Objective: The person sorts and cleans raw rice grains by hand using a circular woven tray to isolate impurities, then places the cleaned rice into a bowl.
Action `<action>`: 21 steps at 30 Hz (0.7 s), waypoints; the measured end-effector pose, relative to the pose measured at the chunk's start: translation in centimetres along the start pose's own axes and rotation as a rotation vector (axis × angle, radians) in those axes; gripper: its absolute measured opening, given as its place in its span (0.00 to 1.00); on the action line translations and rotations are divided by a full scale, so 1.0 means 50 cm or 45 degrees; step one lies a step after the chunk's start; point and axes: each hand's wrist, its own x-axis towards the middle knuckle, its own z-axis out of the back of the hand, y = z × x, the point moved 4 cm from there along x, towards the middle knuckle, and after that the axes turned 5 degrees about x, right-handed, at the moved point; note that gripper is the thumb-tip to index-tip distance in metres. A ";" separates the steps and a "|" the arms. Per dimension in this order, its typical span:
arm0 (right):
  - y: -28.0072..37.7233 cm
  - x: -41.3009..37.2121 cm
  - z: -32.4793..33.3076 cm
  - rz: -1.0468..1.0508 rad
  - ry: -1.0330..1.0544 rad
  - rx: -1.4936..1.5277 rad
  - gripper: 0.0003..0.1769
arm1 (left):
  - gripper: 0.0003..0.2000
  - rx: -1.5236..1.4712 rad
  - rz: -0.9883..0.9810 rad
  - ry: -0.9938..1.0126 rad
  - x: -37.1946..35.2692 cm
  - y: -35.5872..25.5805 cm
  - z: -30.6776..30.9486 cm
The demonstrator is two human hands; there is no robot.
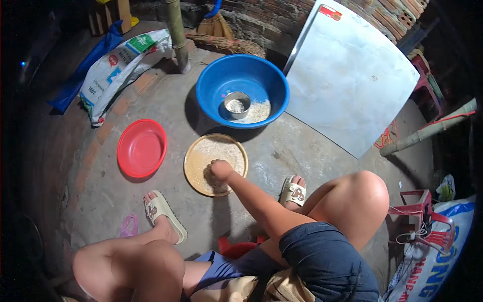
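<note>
The right hand [220, 171] is resting over the inside of a shallow round basket [187, 176], its fingers curling downward; whether they are gripping any of the pale grains [216, 148] cannot be told, since the back of the hand is hiding the fingertips. The basket is lying on the concrete floor [266, 151], forward of and between the two sandals [167, 216] of the seated person. Just beyond it, a large blue basin [206, 103] is holding a metal container [244, 109], with further pale matter lying at its bottom. To the left, a red basin [142, 148] is standing apart from the basket. To the right of the blue basin, a broad whitish panel [347, 85] is leaning near the brick wall [282, 22].
</note>
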 end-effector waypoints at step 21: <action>-0.123 0.010 0.025 -1.096 -0.754 0.817 0.18 | 0.18 1.568 1.714 1.698 -0.935 0.048 0.445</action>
